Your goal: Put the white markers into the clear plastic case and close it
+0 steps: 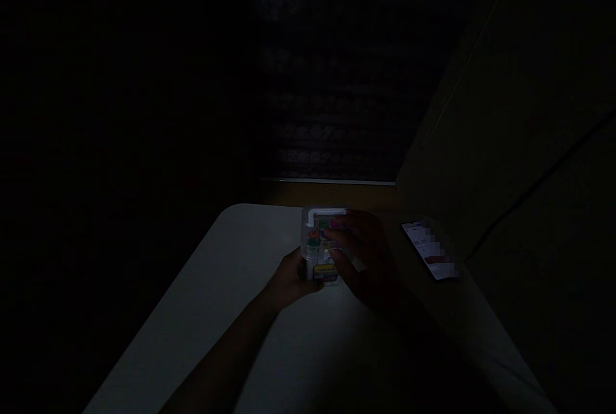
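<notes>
A small clear plastic box (312,250) with a white handle stands on the white table (202,285). Through its lid show several coloured round items, and a yellow and dark label is on its front. My left hand (291,282) grips the lower left side of the box, thumb across the front. My right hand (363,253) lies over the lid's right part with its fingers apart, the thumb near the front latch. The dim light hides whether every fingertip touches the lid.
A lit phone (430,250) lies to the right of the box. A dark cable (534,189) runs along the right wall. Behind the table hangs a dark patterned curtain (317,112). Most of the surroundings are too dark to make out.
</notes>
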Demonstrator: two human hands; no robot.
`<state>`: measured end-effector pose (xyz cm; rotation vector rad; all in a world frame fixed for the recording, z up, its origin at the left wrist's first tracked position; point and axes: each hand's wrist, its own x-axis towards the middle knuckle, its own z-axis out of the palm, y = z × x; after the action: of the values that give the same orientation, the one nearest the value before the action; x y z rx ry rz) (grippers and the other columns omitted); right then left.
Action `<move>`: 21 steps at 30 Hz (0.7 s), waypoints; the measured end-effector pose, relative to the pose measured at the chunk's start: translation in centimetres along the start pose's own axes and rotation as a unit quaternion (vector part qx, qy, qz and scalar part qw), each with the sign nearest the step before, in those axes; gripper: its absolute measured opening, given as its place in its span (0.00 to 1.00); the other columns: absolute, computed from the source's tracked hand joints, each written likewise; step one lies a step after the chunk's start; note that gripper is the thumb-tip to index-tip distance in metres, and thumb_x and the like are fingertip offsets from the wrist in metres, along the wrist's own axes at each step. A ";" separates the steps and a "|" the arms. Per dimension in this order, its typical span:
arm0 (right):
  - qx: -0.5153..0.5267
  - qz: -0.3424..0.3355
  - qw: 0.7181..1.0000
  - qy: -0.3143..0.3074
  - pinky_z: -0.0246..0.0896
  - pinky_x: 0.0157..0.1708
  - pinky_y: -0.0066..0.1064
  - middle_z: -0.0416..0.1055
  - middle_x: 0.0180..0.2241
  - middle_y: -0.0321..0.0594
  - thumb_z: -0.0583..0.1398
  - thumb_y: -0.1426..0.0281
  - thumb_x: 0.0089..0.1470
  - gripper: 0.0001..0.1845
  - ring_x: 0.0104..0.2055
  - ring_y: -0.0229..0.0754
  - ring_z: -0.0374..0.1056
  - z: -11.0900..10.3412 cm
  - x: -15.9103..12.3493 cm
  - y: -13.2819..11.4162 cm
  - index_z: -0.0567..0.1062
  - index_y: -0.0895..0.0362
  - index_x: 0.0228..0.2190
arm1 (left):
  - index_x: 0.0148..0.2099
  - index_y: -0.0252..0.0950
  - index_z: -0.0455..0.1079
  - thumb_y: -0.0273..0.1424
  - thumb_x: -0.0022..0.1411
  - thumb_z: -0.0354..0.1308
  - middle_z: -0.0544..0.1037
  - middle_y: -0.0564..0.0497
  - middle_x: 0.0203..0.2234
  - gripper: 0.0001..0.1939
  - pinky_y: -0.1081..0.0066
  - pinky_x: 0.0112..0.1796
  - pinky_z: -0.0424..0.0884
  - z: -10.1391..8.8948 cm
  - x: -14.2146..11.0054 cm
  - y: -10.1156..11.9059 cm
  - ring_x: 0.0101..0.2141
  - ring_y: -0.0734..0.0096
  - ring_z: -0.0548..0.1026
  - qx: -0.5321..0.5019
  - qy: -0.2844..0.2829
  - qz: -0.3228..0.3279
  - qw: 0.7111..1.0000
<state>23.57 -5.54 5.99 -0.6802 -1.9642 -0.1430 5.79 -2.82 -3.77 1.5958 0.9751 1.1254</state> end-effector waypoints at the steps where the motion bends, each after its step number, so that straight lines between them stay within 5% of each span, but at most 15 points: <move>1: 0.004 0.007 1.000 0.004 0.62 0.52 0.43 0.67 0.46 0.43 0.55 0.71 0.55 0.14 0.55 0.44 0.59 0.2 0.0 -0.1 0.72 0.55 0.44 | 0.50 0.33 0.65 0.24 0.41 0.66 0.75 0.47 0.43 0.30 0.60 0.45 0.69 0.0 0.0 0.0 0.44 0.57 0.73 0.007 -0.002 -0.001 1.000; 14: -0.026 0.034 0.999 0.005 0.58 0.55 0.44 0.62 0.51 0.43 0.55 0.71 0.56 0.15 0.58 0.45 0.56 0.8 -0.6 0.1 0.69 0.53 0.47 | 0.52 0.32 0.62 0.29 0.46 0.65 0.73 0.42 0.47 0.30 0.61 0.43 0.71 -0.2 0.3 -1.0 0.44 0.56 0.74 0.024 -0.019 0.025 0.999; 21: -0.083 0.007 0.996 -0.024 0.55 0.58 0.44 0.58 0.55 0.43 0.54 0.70 0.58 0.19 0.61 0.47 0.51 1.0 -0.7 1.7 0.65 0.50 0.52 | 0.49 0.33 0.66 0.36 0.48 0.64 0.74 0.42 0.43 0.26 0.57 0.45 0.70 -0.8 0.7 -2.1 0.44 0.55 0.73 0.235 0.067 0.085 0.966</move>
<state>23.92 -4.00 4.59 -0.8132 -2.0087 -0.2865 5.03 -1.42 -5.47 2.0320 1.2833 1.1878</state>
